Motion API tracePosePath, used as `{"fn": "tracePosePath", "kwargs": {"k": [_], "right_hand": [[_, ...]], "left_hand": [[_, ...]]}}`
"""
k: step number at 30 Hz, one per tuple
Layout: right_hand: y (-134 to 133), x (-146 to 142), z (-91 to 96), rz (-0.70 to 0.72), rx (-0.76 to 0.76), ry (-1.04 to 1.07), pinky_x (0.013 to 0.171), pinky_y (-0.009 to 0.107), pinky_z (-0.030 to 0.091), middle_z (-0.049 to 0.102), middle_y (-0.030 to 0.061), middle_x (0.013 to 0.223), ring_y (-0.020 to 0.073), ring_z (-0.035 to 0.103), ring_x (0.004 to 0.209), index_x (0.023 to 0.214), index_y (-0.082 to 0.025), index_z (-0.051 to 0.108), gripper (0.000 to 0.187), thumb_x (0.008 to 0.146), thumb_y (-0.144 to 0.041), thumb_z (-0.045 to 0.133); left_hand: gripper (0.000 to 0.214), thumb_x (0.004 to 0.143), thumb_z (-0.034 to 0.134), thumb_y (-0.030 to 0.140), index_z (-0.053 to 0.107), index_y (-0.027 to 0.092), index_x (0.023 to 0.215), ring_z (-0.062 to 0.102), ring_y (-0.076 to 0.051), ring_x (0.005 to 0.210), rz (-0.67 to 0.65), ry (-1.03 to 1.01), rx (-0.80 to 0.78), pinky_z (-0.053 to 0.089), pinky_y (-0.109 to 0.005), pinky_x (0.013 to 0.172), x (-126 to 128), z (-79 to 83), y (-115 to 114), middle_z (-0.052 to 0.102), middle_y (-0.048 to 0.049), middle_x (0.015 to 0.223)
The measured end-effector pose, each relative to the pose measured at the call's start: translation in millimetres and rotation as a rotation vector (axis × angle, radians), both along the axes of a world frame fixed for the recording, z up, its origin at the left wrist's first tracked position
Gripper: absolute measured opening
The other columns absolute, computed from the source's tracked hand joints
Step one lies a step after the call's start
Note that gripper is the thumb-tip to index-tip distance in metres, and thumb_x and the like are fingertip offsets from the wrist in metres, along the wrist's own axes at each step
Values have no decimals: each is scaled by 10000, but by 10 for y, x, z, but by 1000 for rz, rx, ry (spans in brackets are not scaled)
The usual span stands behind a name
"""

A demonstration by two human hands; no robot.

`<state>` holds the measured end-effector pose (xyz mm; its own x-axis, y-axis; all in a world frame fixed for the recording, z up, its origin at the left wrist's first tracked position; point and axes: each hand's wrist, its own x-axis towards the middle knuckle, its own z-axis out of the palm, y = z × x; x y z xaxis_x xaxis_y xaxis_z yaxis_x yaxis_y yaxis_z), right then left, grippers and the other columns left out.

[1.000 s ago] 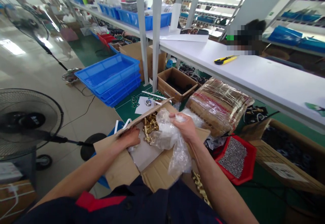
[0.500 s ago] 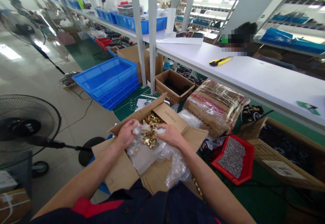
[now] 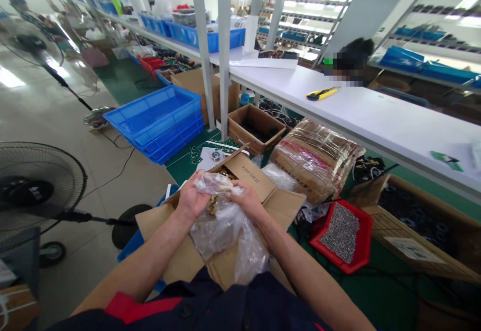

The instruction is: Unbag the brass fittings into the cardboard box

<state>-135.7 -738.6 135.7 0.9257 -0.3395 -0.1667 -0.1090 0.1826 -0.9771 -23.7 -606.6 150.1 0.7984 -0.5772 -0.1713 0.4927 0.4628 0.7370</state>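
Observation:
A clear plastic bag (image 3: 221, 221) hangs over the near side of an opened cardboard box (image 3: 259, 173). My left hand (image 3: 192, 198) is closed on the bag's gathered edge at the left. On the other side, my right hand (image 3: 244, 198) pinches the same plastic. Crumpled film stretches between both hands, above the box. Under it, brass-coloured metal fittings (image 3: 212, 205) show in part; the plastic and my hands cover most of them. The box flaps are folded outward.
Stacked blue crates (image 3: 154, 120) stand ahead to the left, a floor fan (image 3: 33, 191) at far left. A red tray (image 3: 340, 236) of small metal parts lies to the right. A film-wrapped carton (image 3: 315, 155) sits under the white bench (image 3: 356, 110), which carries a yellow utility knife (image 3: 322, 93).
Both hands have lifted slightly and come closer together, drawing the bag's plastic across the fittings. Fewer of the brass-coloured pieces show now.

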Motion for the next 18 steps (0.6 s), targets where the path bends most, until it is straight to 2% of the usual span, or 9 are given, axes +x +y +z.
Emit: {"fn": "tracePosePath", "kwargs": {"k": [1,3,5,7,9,11,12,15,18], "right_hand": [[-4,1,-12,-48,6,-2,639,256,462,655,-4,770,133,567,633,959,-178,592,417,651,-418,737],[-33,-5,-23,-131,-83,-6,603,250,442,633,-12,715,136,549,609,886,-185,579,370,673,-455,716],[-86,-26,3,-159,-254,7,597,254,430,629,-2,696,150,551,625,814,-183,582,308,719,-463,667],[-142,-59,84,-135,-512,39,632,266,428,651,17,735,171,576,685,804,-184,607,215,772,-396,606],[-178,-91,212,-67,-847,102,679,289,422,682,40,812,201,604,764,863,-198,636,131,779,-260,556],[-178,-108,355,53,-1157,190,695,318,408,699,74,863,236,621,801,889,-211,653,205,757,-152,508],[-167,-109,420,114,-1261,232,688,330,401,702,93,865,249,626,795,872,-210,658,221,753,-127,491],[-122,-90,565,232,-1380,286,671,341,389,705,120,862,255,631,764,826,-208,662,215,783,-121,470],[-128,-65,646,210,-1413,277,671,336,381,705,102,874,244,627,766,834,-226,670,182,790,-152,510]], "left_hand": [[168,806,562,263,455,182,707,529,-131,675,-14,-13,0,477,-302,723,-14,5,-4,513,4,688],[159,794,581,263,468,180,719,528,-124,661,-20,-46,32,473,-283,691,-40,6,3,516,10,688],[145,785,606,280,505,178,770,533,-117,661,-30,-87,90,465,-263,668,-39,-10,37,543,9,727],[178,791,612,336,548,176,838,546,-123,681,-84,-162,209,461,-254,661,9,-49,101,575,-5,787],[255,818,566,412,590,172,900,573,-156,748,-190,-334,415,470,-275,699,101,-123,193,610,-34,849],[311,856,485,440,625,179,950,591,-209,876,-319,-638,700,467,-328,814,211,-233,300,641,-69,937],[316,864,461,427,636,190,979,584,-235,953,-391,-810,851,445,-356,883,260,-300,355,648,-82,997],[329,806,530,353,631,224,1092,533,-297,1102,-648,-1181,1215,368,-413,995,335,-513,493,624,-107,1154],[483,724,624,324,589,226,1196,495,-325,1147,-795,-1328,1334,359,-424,1001,293,-684,554,586,-138,1198]]}}
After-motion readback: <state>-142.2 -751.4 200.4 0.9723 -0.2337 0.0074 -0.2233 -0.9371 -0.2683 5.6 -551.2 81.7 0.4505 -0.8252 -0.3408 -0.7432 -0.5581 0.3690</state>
